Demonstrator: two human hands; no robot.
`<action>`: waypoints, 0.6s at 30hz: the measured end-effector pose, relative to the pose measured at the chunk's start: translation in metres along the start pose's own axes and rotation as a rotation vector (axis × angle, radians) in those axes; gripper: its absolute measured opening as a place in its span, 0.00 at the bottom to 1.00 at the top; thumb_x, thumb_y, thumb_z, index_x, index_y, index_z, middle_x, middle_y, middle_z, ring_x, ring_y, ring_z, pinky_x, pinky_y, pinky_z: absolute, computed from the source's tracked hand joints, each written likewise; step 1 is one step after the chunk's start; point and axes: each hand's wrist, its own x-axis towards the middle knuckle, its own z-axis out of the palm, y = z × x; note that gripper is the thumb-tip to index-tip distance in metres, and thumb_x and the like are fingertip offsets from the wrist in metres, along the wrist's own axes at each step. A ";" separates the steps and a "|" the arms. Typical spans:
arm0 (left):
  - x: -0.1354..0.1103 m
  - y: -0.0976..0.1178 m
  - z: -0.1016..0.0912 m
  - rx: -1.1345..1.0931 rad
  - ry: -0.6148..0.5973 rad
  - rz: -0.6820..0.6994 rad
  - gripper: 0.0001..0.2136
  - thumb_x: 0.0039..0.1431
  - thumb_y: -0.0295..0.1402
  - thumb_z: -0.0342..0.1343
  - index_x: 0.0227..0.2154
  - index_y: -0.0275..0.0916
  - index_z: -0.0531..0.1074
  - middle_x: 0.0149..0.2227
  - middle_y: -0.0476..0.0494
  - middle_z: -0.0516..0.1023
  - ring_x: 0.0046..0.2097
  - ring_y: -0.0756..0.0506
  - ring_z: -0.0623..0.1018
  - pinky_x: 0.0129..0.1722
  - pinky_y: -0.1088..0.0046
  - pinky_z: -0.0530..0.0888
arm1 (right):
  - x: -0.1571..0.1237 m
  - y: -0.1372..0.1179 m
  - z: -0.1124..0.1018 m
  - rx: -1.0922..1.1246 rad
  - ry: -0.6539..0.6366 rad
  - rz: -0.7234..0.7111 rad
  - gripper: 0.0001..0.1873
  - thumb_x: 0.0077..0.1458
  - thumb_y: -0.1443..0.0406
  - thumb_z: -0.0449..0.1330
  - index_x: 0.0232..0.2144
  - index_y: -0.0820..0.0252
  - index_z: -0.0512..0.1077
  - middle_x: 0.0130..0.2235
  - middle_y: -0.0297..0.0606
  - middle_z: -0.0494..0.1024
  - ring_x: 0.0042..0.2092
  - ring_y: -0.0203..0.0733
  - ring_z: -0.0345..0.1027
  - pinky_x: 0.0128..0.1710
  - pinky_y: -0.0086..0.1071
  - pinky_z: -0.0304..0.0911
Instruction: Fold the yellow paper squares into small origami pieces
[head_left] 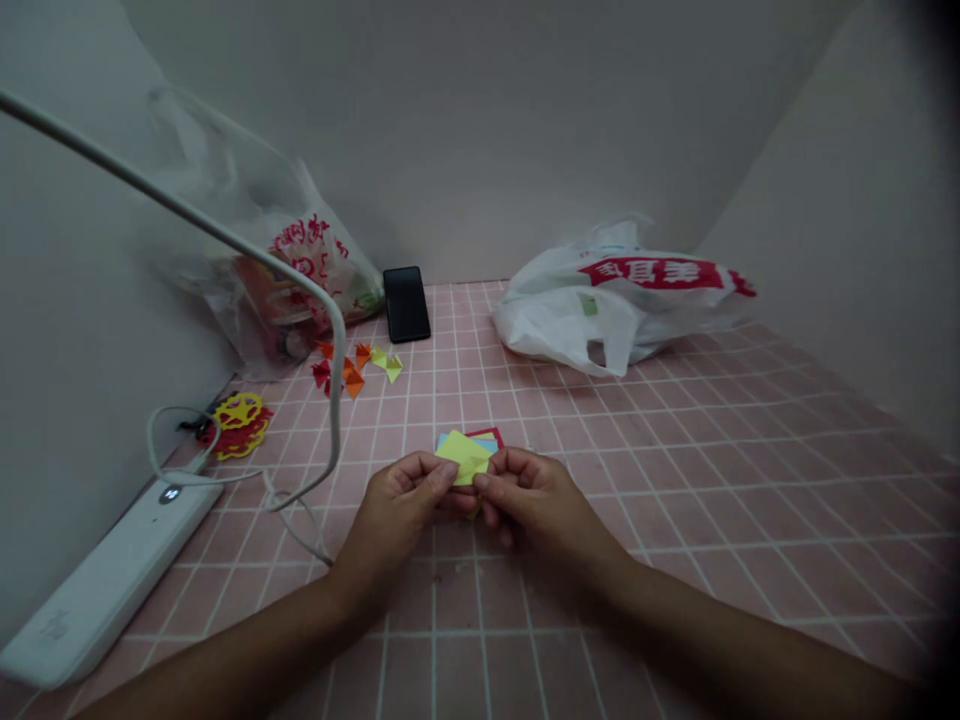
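Observation:
A small piece of yellow paper (463, 457) is pinched between both hands near the middle of the table, with creases showing on it. My left hand (405, 500) grips its left side between thumb and fingers. On its lower right side, my right hand (532, 495) closes thumb and fingers on the same paper. Just behind the yellow piece, a few coloured sheets (496, 435) show red and blue edges; the paper and hands hide most of them. Several small folded paper pieces (353, 378) in red, orange and yellow lie farther back on the left.
A black phone (406, 305) lies at the back by a plastic bag (322, 265). Another white bag (570, 310) sits back right. Along the left are a white power bank (112, 580), a yellow-and-red decorated item (240, 425) and a cable (336, 400) arching overhead.

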 end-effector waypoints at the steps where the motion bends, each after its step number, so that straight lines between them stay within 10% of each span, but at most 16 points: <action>1: 0.000 0.000 0.000 -0.002 0.003 -0.003 0.13 0.49 0.39 0.66 0.27 0.34 0.73 0.23 0.48 0.81 0.27 0.52 0.80 0.34 0.77 0.77 | 0.000 0.000 0.000 -0.003 0.003 0.006 0.13 0.45 0.59 0.63 0.23 0.58 0.63 0.16 0.26 0.70 0.14 0.26 0.56 0.13 0.21 0.48; 18: 0.000 0.000 -0.001 0.008 0.022 -0.009 0.11 0.49 0.37 0.67 0.26 0.34 0.74 0.24 0.48 0.81 0.27 0.52 0.80 0.33 0.78 0.77 | 0.001 0.003 -0.001 0.031 -0.018 0.011 0.13 0.47 0.60 0.64 0.24 0.58 0.63 0.16 0.27 0.70 0.15 0.27 0.57 0.14 0.22 0.48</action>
